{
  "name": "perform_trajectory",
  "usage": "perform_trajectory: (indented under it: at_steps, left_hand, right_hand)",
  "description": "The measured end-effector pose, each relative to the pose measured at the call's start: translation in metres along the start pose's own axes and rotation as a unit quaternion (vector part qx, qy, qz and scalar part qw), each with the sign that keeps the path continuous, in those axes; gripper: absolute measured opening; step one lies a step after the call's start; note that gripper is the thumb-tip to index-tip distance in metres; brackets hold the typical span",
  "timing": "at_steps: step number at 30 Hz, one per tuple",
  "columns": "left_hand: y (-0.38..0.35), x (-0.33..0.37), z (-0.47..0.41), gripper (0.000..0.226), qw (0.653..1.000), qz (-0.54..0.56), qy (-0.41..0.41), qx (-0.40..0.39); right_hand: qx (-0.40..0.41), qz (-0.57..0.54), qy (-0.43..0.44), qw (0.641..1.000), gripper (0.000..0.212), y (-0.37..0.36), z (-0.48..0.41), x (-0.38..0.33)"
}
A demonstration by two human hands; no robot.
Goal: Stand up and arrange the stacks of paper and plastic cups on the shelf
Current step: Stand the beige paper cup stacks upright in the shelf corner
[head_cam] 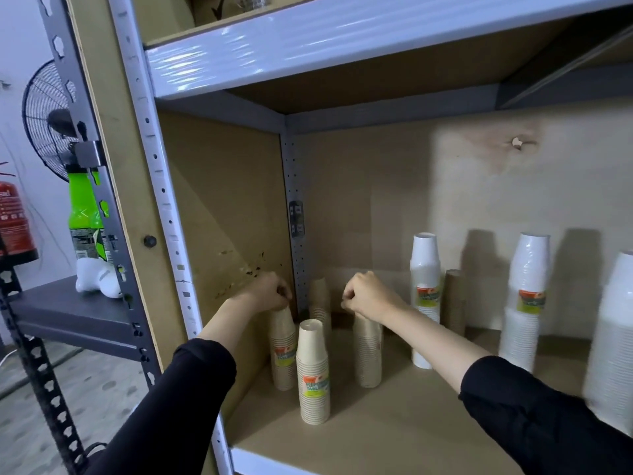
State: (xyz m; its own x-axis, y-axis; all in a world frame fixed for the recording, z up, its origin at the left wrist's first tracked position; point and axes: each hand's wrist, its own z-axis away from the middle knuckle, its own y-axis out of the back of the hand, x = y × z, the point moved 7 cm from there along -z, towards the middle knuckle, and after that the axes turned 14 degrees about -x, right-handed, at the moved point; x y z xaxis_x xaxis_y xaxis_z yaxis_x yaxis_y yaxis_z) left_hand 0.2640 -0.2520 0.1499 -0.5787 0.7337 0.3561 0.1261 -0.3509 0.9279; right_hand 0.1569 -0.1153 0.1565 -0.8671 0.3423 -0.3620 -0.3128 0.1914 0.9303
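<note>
Several upright stacks of cups stand on the brown shelf board [394, 426]. My left hand [270, 291] is closed over the top of a tan paper cup stack [283, 351] beside the left wall. My right hand [364, 296] grips the top of another tan paper stack [368, 354]. In front, between them, stands a free paper stack [313, 371] with a label. A further paper stack [320, 303] is in the back corner. White plastic stacks [424, 296] [524, 303] [613, 341] stand to the right, with a brown stack [455, 303] behind them.
The shelf above [308, 46] hangs low over the cups. The metal upright [164, 207] frames the left side. A second grey rack [68, 313] at left holds a green bottle [85, 214] and a white object. A fan [48, 118] hangs on the wall.
</note>
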Motion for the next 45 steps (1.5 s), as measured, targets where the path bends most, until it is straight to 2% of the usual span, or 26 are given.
perform_trajectory:
  at_steps: [6,13,15,18,20,22,23,26,30,35,39,43,45]
  left_hand:
    - [0.014,0.034,-0.024,0.024,0.999,-0.001,-0.019,0.035]
    - [0.006,0.043,-0.068,0.039,0.998,0.024,0.062,0.015]
    - [0.003,0.051,-0.083,0.034,0.998,0.023,0.049,0.008]
    - [-0.005,0.057,-0.104,0.009,0.999,0.0,0.032,0.0]
    - [-0.01,0.055,-0.116,0.02,0.999,-0.011,0.037,0.001]
    - [-0.017,0.052,-0.124,0.015,0.999,-0.007,0.044,-0.002]
    - [-0.019,0.05,-0.127,0.022,0.999,-0.005,0.053,-0.002]
    - [-0.023,0.046,-0.13,0.033,0.998,-0.009,0.061,0.0]
    - [-0.024,0.04,-0.134,0.027,0.998,-0.004,0.062,0.004]
    - [-0.017,0.036,-0.126,0.027,0.999,-0.001,0.047,0.019]
    - [-0.016,0.028,-0.121,0.027,1.0,0.019,0.016,-0.005]
    - [-0.014,0.025,-0.117,0.025,0.999,0.043,-0.005,-0.021]
    - [-0.014,0.028,-0.117,0.014,0.999,0.037,-0.005,-0.023]
  right_hand:
    - [-0.006,0.016,-0.032,0.999,0.021,0.018,-0.011,0.042]
    - [-0.078,0.006,0.001,0.997,0.035,0.008,-0.021,0.055]
    - [-0.097,-0.007,0.014,0.995,0.035,0.004,-0.024,0.058]
    - [-0.111,-0.021,0.031,0.993,0.032,0.001,-0.028,0.059]
    - [-0.123,-0.021,0.038,0.991,0.031,0.0,-0.03,0.06]
    - [-0.135,-0.011,0.046,0.99,0.03,-0.002,-0.032,0.061]
    - [-0.139,-0.005,0.052,0.989,0.03,-0.002,-0.032,0.06]
    - [-0.141,0.015,0.063,0.988,0.03,-0.004,-0.033,0.061]
    - [-0.138,0.037,0.062,0.988,0.036,-0.007,-0.033,0.06]
    - [-0.087,0.055,0.049,0.994,0.03,-0.005,-0.028,0.052]
    - [-0.054,0.093,0.032,0.994,0.033,-0.007,-0.023,0.035]
    - [-0.073,0.076,0.027,0.994,0.037,-0.002,-0.023,0.03]
    - [-0.102,0.037,0.043,0.993,0.035,0.0,-0.025,0.035]
